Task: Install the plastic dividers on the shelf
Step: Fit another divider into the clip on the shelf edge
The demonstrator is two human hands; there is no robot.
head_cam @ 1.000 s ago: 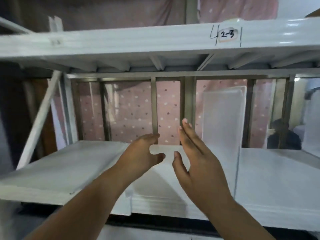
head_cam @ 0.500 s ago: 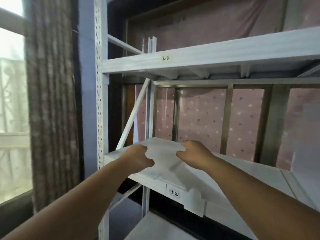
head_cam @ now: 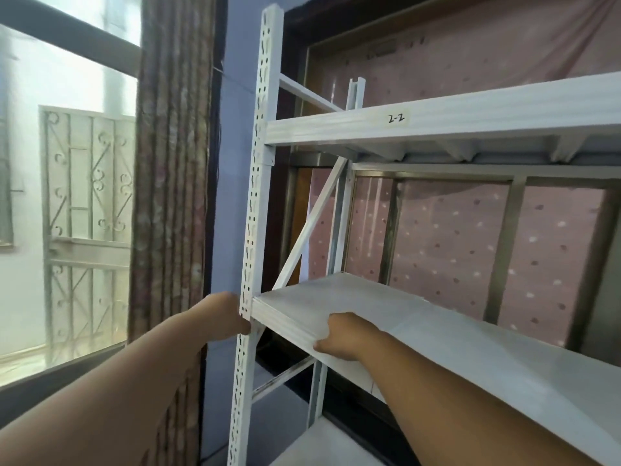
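A white plastic divider [head_cam: 339, 297] lies flat on the left end of the middle shelf [head_cam: 504, 358] of a white metal rack. My right hand [head_cam: 346, 334] is closed over the divider's front edge, fingers curled under it. At the divider's left corner my left hand [head_cam: 225, 317] has its fingers closed, partly hidden behind the rack's perforated front post [head_cam: 250, 264].
The upper shelf [head_cam: 437, 119] carries a label reading 2-2. A diagonal brace [head_cam: 312, 223] crosses the rack's left end. A patterned curtain [head_cam: 171, 196] and a window hang to the left. Pink dotted cloth covers the back behind metal bars.
My view has swung left, from the shelf's middle to its left end. Both hands have carried the divider left, and it now lies at the post. An upright divider seen earlier is out of view.
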